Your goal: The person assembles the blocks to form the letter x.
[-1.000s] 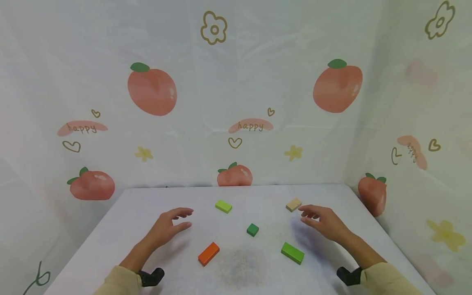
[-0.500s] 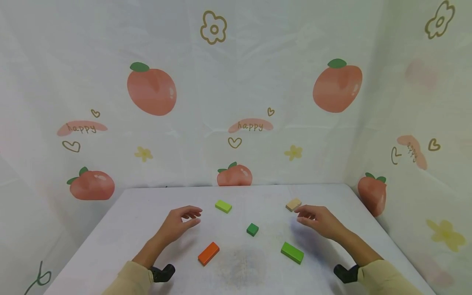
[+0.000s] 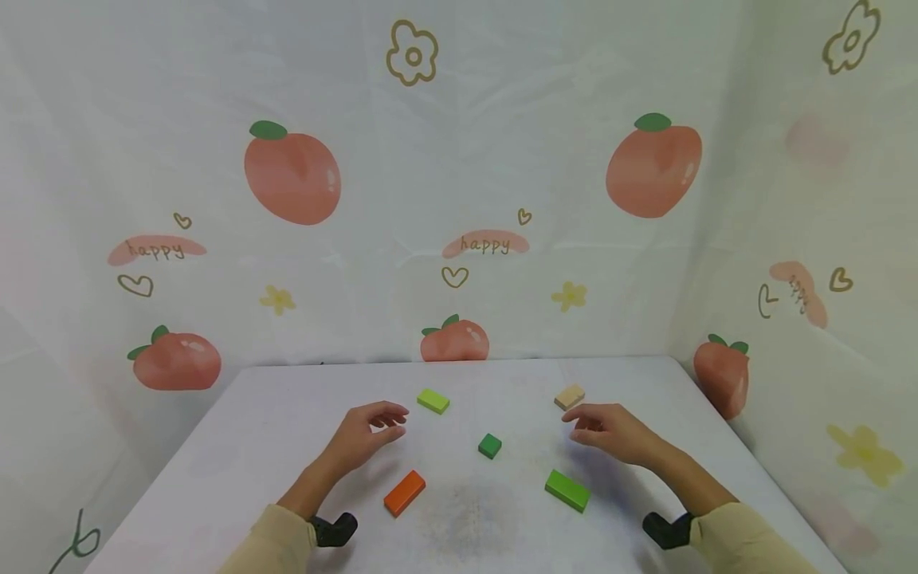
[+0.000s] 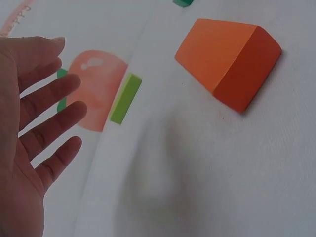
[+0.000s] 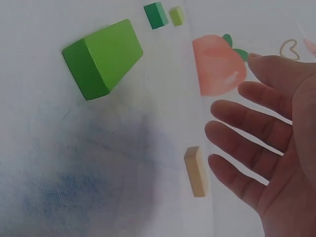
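My left hand (image 3: 364, 435) hovers above the table with its fingers loosely spread and holds nothing. The orange block (image 3: 405, 493) lies in front of it, nearer to me, and the yellow-green block (image 3: 433, 401) lies beyond its fingertips to the right. My right hand (image 3: 610, 430) also hangs in the air, relaxed and without anything in its grasp. Just past its fingertips lies the beige block (image 3: 570, 397); the bright green block (image 3: 567, 490) is nearer to me. Between both hands sits a small dark green cube (image 3: 490, 446). All the blocks are apart from each other.
The white table (image 3: 287, 391) has a greyish smudge in its front middle. A white curtain (image 3: 402, 159) printed with fruit and flowers stands behind the table and along its right side. A black wrist mount (image 3: 335, 530) sits at each sleeve cuff.
My left hand has moved to the right, toward the yellow-green block. My right hand has drifted slightly left. The blocks stay where they were; the view has shifted a little.
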Demonstrator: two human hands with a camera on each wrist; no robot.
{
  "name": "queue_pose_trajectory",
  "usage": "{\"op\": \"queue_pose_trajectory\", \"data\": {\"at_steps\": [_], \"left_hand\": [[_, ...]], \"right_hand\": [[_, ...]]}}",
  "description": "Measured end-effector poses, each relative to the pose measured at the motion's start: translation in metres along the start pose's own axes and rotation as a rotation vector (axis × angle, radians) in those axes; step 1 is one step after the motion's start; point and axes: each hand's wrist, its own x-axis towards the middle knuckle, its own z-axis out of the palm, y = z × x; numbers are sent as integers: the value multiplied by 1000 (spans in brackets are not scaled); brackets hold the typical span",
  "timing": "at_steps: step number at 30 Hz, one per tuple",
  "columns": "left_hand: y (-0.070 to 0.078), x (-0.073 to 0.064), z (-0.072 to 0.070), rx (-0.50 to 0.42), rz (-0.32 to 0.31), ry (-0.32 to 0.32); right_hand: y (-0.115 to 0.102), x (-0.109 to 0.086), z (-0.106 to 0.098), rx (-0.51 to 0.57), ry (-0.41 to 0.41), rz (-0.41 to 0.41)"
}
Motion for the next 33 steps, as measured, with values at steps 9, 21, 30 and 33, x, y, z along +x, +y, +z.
{"op": "queue_pose_trajectory", "data": {"at_steps": [9,21,30,33], "left_hand": [[-1,8,14,-33,-3,-10],[5,16,31,-52,12,-65],[6,19,39,-85,20,-102],[7,20,42,-96,30,-109]], "right_hand": [[-7,1,2,69,-79,12],[-7,4,10,72,-178,35],[-10,3,14,63,-224,43],[-10,3,16,63,-235,47]]}}
